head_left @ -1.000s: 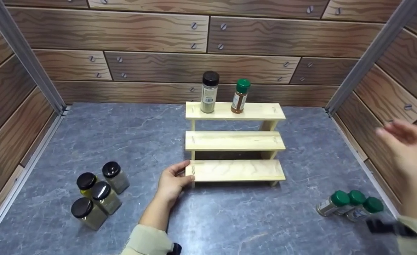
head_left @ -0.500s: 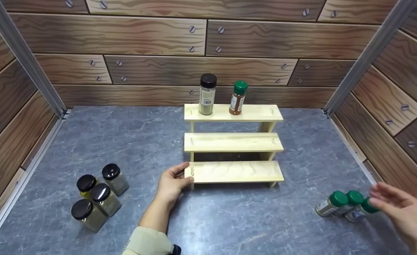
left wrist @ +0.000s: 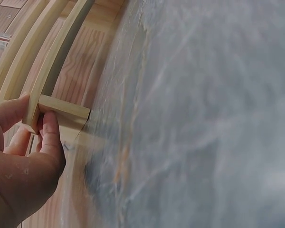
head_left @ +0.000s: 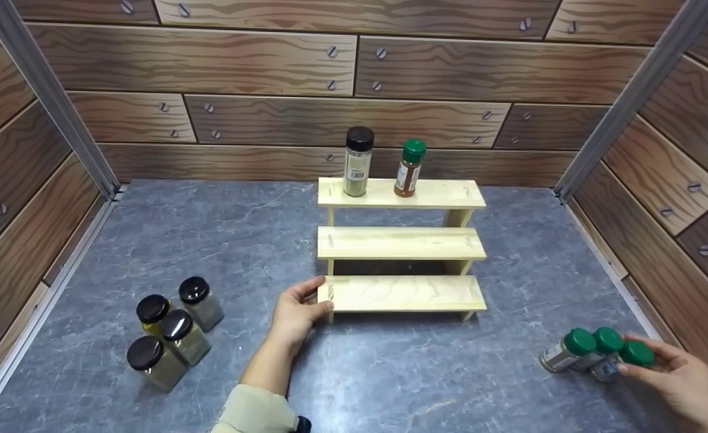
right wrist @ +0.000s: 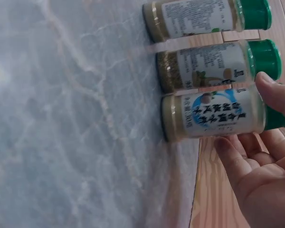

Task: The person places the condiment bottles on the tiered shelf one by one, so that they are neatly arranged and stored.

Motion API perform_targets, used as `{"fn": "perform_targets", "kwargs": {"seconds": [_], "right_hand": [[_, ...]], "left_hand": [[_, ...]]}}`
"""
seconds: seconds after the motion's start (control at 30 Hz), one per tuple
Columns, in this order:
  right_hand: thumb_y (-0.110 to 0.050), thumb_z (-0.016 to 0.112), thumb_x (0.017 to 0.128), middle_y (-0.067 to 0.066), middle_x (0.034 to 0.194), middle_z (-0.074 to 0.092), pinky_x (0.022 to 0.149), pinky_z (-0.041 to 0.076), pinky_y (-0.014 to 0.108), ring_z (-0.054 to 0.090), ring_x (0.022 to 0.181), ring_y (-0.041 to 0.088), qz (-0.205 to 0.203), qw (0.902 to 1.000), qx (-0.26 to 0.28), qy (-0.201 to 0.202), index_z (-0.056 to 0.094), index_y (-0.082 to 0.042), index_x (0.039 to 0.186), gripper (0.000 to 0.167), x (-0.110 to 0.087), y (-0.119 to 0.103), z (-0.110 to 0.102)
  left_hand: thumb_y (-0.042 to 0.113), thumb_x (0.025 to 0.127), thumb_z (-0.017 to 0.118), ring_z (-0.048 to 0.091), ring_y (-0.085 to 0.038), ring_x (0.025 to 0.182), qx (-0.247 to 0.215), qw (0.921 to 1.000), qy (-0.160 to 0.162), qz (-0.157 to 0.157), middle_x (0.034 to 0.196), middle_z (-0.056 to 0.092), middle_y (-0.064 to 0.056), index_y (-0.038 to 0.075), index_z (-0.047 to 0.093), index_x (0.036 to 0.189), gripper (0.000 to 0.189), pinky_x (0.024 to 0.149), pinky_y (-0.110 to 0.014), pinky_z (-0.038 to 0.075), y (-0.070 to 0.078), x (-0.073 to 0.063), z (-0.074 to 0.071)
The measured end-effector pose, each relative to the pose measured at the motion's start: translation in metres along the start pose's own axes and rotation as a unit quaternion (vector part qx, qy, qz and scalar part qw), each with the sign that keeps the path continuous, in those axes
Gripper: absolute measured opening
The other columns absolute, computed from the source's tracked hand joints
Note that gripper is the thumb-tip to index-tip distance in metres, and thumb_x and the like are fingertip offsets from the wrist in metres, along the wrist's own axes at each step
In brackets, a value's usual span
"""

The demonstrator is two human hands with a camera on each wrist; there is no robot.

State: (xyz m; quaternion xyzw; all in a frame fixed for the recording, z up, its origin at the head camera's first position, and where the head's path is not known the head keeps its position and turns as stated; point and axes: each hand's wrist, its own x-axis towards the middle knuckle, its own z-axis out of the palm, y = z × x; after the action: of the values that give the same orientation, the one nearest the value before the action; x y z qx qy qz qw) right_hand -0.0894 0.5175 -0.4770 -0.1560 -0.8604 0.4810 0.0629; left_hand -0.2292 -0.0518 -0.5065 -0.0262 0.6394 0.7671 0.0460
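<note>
A three-tier pale wooden spice rack (head_left: 405,293) stands mid-table. My left hand (head_left: 294,316) grips the left end of its lowest shelf; in the left wrist view, thumb and fingers close around the board's end (left wrist: 32,116). On the top tier stand a black-capped spice jar (head_left: 356,171) and a smaller green-capped one (head_left: 407,177) with red-brown contents. At the right, my right hand (head_left: 681,379) holds the outermost of three green-capped spice jars (right wrist: 218,114), thumb near its cap and fingers along the other side. That jar stands upright on the table beside its neighbours (right wrist: 204,66).
Several black-capped square jars (head_left: 177,337) stand grouped on the left of the grey marbled table (head_left: 228,234). Wood-patterned panels (head_left: 270,60) wall in the back and both sides, with metal rails (head_left: 618,102) at the corners.
My right hand has come down from the right to the outermost green-capped spice jar and taken hold of it. The left hand keeps its grip on the rack.
</note>
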Motion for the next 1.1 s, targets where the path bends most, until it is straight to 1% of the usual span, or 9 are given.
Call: {"fn": "perform_targets", "kwargs": {"seconds": [0.13, 0.27, 0.37, 0.43, 0.5, 0.6, 0.8, 0.9, 1.1], "right_hand": [[-0.012, 0.085, 0.091, -0.026, 0.093, 0.065, 0.066, 0.059, 0.016, 0.06, 0.079, -0.013, 0.004, 0.9963, -0.081, 0.028, 0.06, 0.018, 0.129, 0.054, 0.001, -0.001, -0.002], [0.011, 0.077, 0.09, -0.023, 0.086, 0.07, 0.064, 0.058, 0.012, 0.065, 0.077, -0.009, -0.049, 0.9944, 0.074, 0.057, 0.078, -0.003, 0.11, 0.024, 0.001, -0.004, -0.009], [0.033, 0.066, 0.082, -0.008, 0.088, 0.078, 0.068, 0.058, 0.01, 0.072, 0.079, 0.0, -0.142, 0.9557, 0.251, 0.061, 0.082, -0.007, 0.097, 0.045, 0.008, -0.011, -0.013], [0.038, 0.062, 0.079, -0.003, 0.088, 0.079, 0.069, 0.056, 0.009, 0.072, 0.078, 0.002, -0.199, 0.932, 0.295, 0.069, 0.08, 0.001, 0.095, 0.044, 0.017, -0.022, -0.015], [0.04, 0.06, 0.077, -0.001, 0.085, 0.079, 0.067, 0.055, 0.007, 0.071, 0.075, 0.002, -0.229, 0.9216, 0.302, 0.084, 0.078, 0.005, 0.092, 0.042, 0.027, -0.037, -0.016], [0.037, 0.061, 0.08, -0.007, 0.08, 0.076, 0.06, 0.051, 0.006, 0.065, 0.069, 0.0, -0.216, 0.9383, 0.245, 0.115, 0.08, -0.002, 0.092, 0.044, 0.039, -0.066, -0.016], [0.006, 0.08, 0.089, -0.023, 0.091, 0.067, 0.071, 0.052, 0.004, 0.06, 0.085, -0.003, -0.101, 0.9826, 0.069, 0.14, 0.077, -0.03, 0.1, 0.038, 0.053, -0.138, 0.001], [-0.006, 0.087, 0.088, -0.023, 0.095, 0.066, 0.072, 0.053, 0.006, 0.058, 0.089, 0.001, -0.086, 0.9865, 0.056, 0.127, 0.077, -0.028, 0.106, 0.03, 0.063, -0.174, 0.018], [0.0, 0.086, 0.086, -0.021, 0.094, 0.072, 0.077, 0.056, 0.009, 0.065, 0.09, 0.002, -0.162, 0.978, 0.085, 0.101, 0.08, -0.016, 0.115, 0.033, 0.091, -0.231, 0.059]], "left_hand": [[-0.02, 0.084, 0.072, 0.07, -0.025, 0.104, 0.002, 1.0, 0.0, 0.0, 0.139, 0.059, -0.038, -0.018, 0.054, 0.14, 0.059, 0.082, -0.024, 0.063, -0.001, 0.0, 0.0], [-0.019, 0.084, 0.072, 0.07, -0.024, 0.103, 0.005, 1.0, 0.002, -0.003, 0.139, 0.058, -0.037, -0.018, 0.054, 0.141, 0.059, 0.081, -0.023, 0.063, -0.002, -0.001, 0.0], [-0.019, 0.084, 0.072, 0.069, -0.024, 0.103, 0.006, 1.0, 0.003, -0.004, 0.14, 0.057, -0.038, -0.018, 0.054, 0.141, 0.06, 0.08, -0.023, 0.064, -0.002, -0.001, -0.001], [-0.019, 0.084, 0.072, 0.069, -0.024, 0.102, 0.007, 1.0, 0.005, -0.003, 0.14, 0.057, -0.038, -0.018, 0.054, 0.141, 0.06, 0.08, -0.023, 0.064, -0.002, -0.001, -0.002], [-0.019, 0.084, 0.072, 0.07, -0.024, 0.102, 0.006, 1.0, 0.006, -0.002, 0.139, 0.057, -0.038, -0.018, 0.054, 0.141, 0.06, 0.079, -0.023, 0.064, -0.002, -0.001, -0.003], [-0.02, 0.083, 0.072, 0.07, -0.024, 0.101, 0.003, 1.0, 0.006, -0.001, 0.139, 0.058, -0.038, -0.018, 0.054, 0.14, 0.06, 0.079, -0.023, 0.064, -0.003, -0.001, -0.004], [-0.02, 0.083, 0.072, 0.07, -0.023, 0.101, -0.005, 1.0, 0.002, 0.003, 0.138, 0.058, -0.038, -0.019, 0.054, 0.14, 0.06, 0.079, -0.023, 0.064, -0.003, 0.0, -0.004], [-0.02, 0.083, 0.072, 0.07, -0.023, 0.102, -0.006, 1.0, 0.001, 0.004, 0.138, 0.058, -0.038, -0.019, 0.054, 0.14, 0.06, 0.079, -0.023, 0.064, -0.003, 0.0, -0.003], [-0.019, 0.084, 0.072, 0.07, -0.025, 0.104, -0.005, 0.9999, -0.005, 0.008, 0.138, 0.059, -0.038, -0.019, 0.053, 0.141, 0.06, 0.079, -0.024, 0.064, -0.002, 0.001, -0.001]]}}
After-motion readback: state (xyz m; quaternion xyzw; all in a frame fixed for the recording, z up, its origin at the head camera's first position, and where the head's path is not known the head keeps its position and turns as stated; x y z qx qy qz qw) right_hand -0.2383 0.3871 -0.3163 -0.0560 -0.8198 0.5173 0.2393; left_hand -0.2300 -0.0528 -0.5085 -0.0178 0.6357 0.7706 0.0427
